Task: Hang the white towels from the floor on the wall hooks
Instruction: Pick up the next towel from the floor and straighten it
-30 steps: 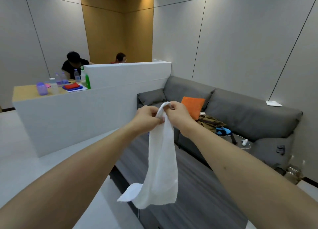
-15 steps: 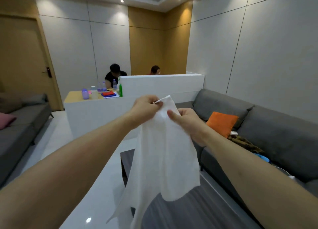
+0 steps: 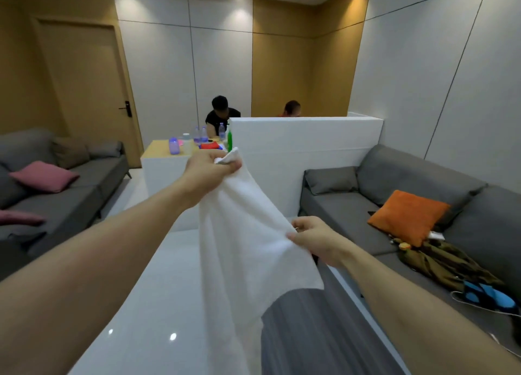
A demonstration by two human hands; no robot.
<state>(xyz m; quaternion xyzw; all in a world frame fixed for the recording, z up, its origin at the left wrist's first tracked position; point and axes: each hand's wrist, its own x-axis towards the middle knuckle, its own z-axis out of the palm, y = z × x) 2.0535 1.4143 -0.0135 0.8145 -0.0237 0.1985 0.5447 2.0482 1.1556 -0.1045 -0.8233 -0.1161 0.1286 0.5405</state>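
since half a second ago the right hand (image 3: 315,241) has been slid down the towel (image 3: 248,233) edge, well below the left hand (image 3: 210,169). both sets of fingers are pinched on cloth. the top corner should be kept bunched for hooking; no hook is seen.

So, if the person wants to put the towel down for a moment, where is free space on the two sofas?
The right sofa has bare seat between the grey cushion and the orange cushion; past that cushion, clothes crowd it. The left sofa is bare right of the pink cushion.
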